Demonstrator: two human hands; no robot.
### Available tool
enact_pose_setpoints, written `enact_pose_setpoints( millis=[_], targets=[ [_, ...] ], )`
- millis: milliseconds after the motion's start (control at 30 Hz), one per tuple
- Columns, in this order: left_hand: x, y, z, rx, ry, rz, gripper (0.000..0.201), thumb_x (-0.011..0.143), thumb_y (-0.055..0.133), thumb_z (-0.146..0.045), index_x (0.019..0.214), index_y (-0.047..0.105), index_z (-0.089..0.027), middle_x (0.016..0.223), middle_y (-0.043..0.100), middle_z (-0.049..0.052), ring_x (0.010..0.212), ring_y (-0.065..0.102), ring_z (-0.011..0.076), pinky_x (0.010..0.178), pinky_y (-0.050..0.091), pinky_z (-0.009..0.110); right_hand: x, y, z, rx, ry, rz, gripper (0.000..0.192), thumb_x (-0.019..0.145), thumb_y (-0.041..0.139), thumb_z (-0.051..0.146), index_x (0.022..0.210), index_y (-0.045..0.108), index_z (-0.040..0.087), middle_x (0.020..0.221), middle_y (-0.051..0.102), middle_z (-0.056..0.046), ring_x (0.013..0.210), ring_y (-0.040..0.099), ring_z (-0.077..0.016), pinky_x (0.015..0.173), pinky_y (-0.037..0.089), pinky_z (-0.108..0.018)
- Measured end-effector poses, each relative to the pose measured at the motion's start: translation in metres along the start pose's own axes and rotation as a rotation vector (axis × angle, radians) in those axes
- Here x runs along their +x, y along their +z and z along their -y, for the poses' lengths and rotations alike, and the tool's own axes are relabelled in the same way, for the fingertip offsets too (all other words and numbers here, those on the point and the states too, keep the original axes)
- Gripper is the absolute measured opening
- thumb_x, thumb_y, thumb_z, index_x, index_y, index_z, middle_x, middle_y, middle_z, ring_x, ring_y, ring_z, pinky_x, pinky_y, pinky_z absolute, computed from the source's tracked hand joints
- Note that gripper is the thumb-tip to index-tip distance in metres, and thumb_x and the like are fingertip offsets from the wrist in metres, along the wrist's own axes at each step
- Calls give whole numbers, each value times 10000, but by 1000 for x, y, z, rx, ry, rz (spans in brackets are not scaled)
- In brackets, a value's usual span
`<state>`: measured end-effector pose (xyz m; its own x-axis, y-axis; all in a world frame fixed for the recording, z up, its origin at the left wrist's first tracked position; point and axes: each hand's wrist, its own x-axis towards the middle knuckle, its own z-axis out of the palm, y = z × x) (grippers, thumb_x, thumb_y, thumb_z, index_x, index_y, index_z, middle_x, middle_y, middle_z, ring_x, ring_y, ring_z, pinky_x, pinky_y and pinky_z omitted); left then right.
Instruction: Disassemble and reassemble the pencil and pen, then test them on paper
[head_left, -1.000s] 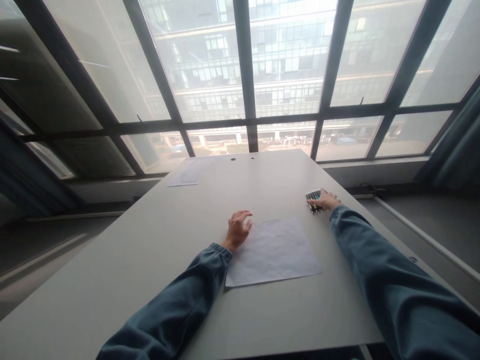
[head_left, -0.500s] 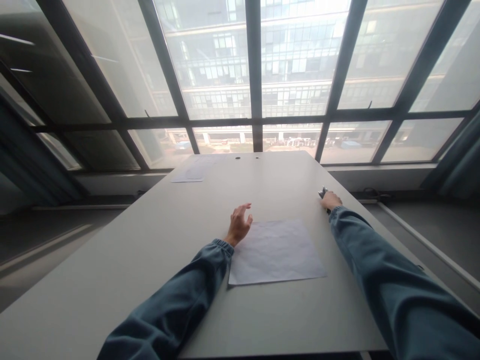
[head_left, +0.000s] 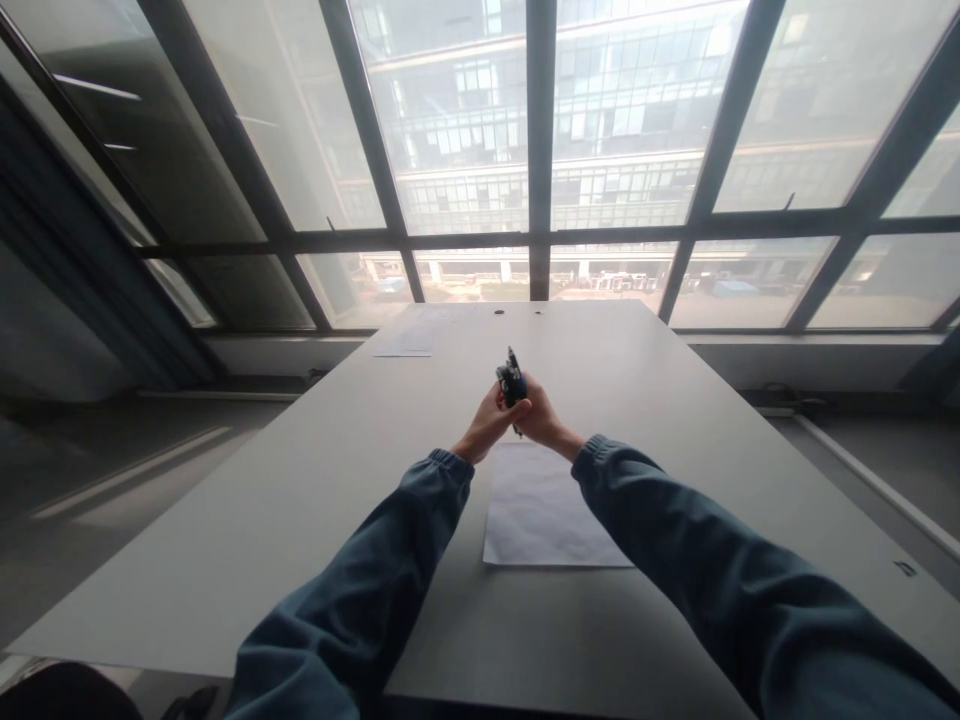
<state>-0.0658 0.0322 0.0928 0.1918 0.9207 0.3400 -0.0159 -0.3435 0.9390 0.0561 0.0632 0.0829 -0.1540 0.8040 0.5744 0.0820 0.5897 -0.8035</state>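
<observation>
Both hands meet in front of me, over the far edge of a white sheet of paper (head_left: 551, 510). Between them is a bunch of pens (head_left: 512, 380), mostly black with silvery and blue bits; one thin tip sticks up and another points down below the hands. My right hand (head_left: 541, 412) is closed round the bunch from the right. My left hand (head_left: 491, 420) is closed against it from the left, its thumb lying across the front. How many pens there are is hidden by the fingers. The paper lies flat, slightly wrinkled, partly covered by my right sleeve.
The paper lies on a long white table (head_left: 337, 500). Another sheet (head_left: 405, 345) lies at its far left, and a round dark hole (head_left: 499, 312) sits near the far edge. Large windows (head_left: 615, 120) rise behind, with a curtain (head_left: 82, 260) at the left.
My right hand has come from the table's right side to the middle, bringing the pens. My left hand has moved forward and closed on them. The view has shifted slightly.
</observation>
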Motion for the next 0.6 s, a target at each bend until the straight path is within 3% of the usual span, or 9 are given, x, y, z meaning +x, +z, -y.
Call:
enact_pose_setpoints(
  millis=[133,233,300,433,600],
  targets=[
    [-18,-48,-7,229,47,-231,535,713,796,-467,1106,653,-133,1000,715,92,984,662,276,862,547,383,-7,82,10,164,3,-20,231,772,635,303,969,559,211,838,629,-23,767,581,-182,683,512,-297],
    [-32,-89,-3,269,131,-263,541,739,773,-419,1182,627,-146,1115,702,109,1057,651,275,966,518,411,-9,124,10,150,62,1,196,820,585,318,997,581,233,908,643,-31,865,592,-203,773,527,-323],
    [-41,-113,2,305,137,-220,480,767,747,-402,1161,641,-148,1159,695,122,1093,646,277,1020,490,431,-12,147,7,168,93,10,187,813,589,317,981,586,235,923,641,-35,901,594,-219,810,527,-344],
    [-58,-148,13,335,135,-188,412,769,755,-359,1105,637,-153,1193,686,144,1108,644,277,1012,497,439,-18,181,-1,201,153,133,237,790,585,278,1021,582,229,949,649,-39,927,611,-227,828,529,-349],
    [-65,-161,25,288,137,-180,402,779,750,-354,1102,645,-141,1206,681,149,1120,639,271,1047,473,455,-23,194,-16,156,133,152,436,740,608,248,1170,545,219,1065,662,-54,987,622,-222,882,515,-335]
  ],
)
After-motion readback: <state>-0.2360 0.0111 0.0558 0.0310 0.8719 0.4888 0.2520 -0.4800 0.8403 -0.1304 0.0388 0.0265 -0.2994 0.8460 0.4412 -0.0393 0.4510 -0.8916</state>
